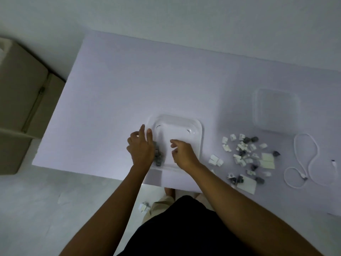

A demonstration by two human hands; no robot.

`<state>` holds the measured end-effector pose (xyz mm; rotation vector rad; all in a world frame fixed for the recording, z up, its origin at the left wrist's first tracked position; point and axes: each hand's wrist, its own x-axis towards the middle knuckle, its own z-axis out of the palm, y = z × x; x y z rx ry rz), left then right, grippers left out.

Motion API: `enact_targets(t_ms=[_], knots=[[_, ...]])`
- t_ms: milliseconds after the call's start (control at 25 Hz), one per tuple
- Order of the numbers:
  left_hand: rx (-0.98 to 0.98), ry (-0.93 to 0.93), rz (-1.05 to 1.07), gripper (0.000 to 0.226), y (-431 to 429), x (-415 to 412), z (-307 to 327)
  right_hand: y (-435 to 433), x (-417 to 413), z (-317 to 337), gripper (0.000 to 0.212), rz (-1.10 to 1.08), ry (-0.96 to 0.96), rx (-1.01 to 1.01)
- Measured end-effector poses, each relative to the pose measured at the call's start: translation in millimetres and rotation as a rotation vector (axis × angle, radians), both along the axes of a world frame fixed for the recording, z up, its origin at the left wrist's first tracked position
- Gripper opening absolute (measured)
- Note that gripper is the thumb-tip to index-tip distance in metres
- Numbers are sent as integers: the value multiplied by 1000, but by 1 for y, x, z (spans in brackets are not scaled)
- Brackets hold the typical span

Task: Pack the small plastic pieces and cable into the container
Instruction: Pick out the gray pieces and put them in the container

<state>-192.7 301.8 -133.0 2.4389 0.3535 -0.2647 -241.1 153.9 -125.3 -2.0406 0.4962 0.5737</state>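
I see the clear container (pixel 178 143) at the worktop's (pixel 120 85) near edge. My left hand (pixel 141 149) steadies its left wall, grip spread, beside grey pieces (pixel 159 157) already inside. My right hand (pixel 183 153) hovers over it, fingers loosely curled; whether it pinches anything I cannot tell. The remaining plastic pieces (pixel 245 156) and looped cable (pixel 304 161), long axis running near-to-far, lie right.

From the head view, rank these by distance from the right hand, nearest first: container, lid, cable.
1. Container: directly under the right hand.
2. Lid: to its right, farther back.
3. Cable: far right of the table.
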Motion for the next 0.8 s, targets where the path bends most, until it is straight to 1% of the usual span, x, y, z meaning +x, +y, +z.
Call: enact_targets(t_ms=[80, 120, 200, 240, 320, 400, 480, 560, 640, 720, 800], knots=[[117, -183, -107, 45, -18, -2, 15, -27, -11, 13, 38, -121, -157, 47], [122, -269, -178, 43, -36, -5, 22, -45, -20, 20, 31, -176, -246, 12], [58, -345, -332, 38, -73, -14, 29, -82, -42, 28, 21, -282, -369, -100], [4, -343, -416, 34, -96, -22, 30, -101, -57, 28, 19, -339, -382, -152], [-124, -267, -593, 29, -140, -45, 29, -139, -92, 22, 20, -429, -315, -224], [-209, -173, -790, 25, -177, -69, 23, -172, -129, 9, 25, -501, -189, -247], [-201, -54, -954, 19, -202, -93, 13, -193, -162, -6, 32, -515, -71, -231], [-107, 40, -1057, 16, -222, -118, -2, -207, -189, -20, 42, -481, -4, -205], [-14, 108, -1073, 16, -229, -138, -17, -212, -206, -33, 49, -468, 6, -159], [16, 157, -1004, 14, -231, -151, -27, -217, -212, -39, 51, -437, -14, -138], [19, 154, -933, 14, -235, -157, -31, -220, -210, -45, 53, -345, -61, -139]])
